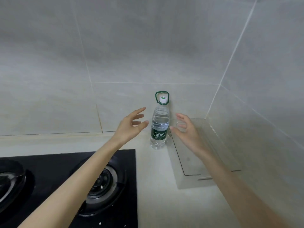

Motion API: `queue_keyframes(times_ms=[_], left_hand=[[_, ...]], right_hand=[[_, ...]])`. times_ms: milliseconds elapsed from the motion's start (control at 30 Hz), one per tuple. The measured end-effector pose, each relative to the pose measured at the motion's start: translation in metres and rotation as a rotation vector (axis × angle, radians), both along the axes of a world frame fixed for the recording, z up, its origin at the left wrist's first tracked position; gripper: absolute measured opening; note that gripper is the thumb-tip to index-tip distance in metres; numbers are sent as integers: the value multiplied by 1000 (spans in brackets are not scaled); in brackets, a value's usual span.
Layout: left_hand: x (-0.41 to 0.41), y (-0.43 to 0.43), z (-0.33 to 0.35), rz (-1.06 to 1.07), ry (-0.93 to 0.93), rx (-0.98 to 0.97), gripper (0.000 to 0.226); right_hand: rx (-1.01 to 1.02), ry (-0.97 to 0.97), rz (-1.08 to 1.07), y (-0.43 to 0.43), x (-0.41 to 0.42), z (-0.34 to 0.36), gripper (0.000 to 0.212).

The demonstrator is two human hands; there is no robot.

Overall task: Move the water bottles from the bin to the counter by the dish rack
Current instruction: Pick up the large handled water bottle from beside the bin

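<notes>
A clear water bottle (159, 124) with a green label, white cap and green carry loop stands upright on the pale counter (153, 186), close to the tiled back wall. My left hand (131, 125) hovers just left of it with fingers spread, not touching. My right hand (185, 127) hovers just right of it, fingers loosely spread, also apart from the bottle. A clear plastic bin (205, 163) sits on the counter to the right of the bottle, against the right wall; I see nothing inside it.
A black gas hob (69, 186) with two burners fills the lower left, its right edge near the bottle. Tiled walls meet in a corner behind the bin. A strip of counter runs between hob and bin.
</notes>
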State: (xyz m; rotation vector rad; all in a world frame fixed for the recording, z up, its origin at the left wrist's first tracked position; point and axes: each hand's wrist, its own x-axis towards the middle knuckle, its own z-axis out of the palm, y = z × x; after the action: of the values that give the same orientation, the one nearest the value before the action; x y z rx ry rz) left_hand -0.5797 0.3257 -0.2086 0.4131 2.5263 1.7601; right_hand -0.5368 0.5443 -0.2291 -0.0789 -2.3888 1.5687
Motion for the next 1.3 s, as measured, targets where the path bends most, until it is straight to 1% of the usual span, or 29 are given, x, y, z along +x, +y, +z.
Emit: queue_keyframes(times_ms=[200,333,467,600,733,833,933,1200,1300], left_hand=[[-45,24,-25,44,-59,12,54],[-74,37,-47,93,-83,17,50],[-97,44,-68,114,-96,8,46],[-119,47,-102,125,-139,-51,52],[-127,54,-140,91,-170,-141,68],[-130,62,-167,44,-237,-131,82],[-131,76,-189,22,-246,-101,91],[-136,104,-216,90,-306,44,92],[-137,110,-220,110,-276,94,91]], right_hand=[[0,-10,87,20,-66,-21,71],[19,-26,159,30,-111,-47,85],[-8,-21,157,30,-139,-70,90],[-92,-26,157,27,-158,-88,97],[-115,-22,201,31,-166,-99,98],[-109,-11,231,34,-170,-101,97],[-109,11,247,36,-173,-104,95],[-128,22,237,40,-179,-111,88],[-145,25,207,39,-179,-113,86]])
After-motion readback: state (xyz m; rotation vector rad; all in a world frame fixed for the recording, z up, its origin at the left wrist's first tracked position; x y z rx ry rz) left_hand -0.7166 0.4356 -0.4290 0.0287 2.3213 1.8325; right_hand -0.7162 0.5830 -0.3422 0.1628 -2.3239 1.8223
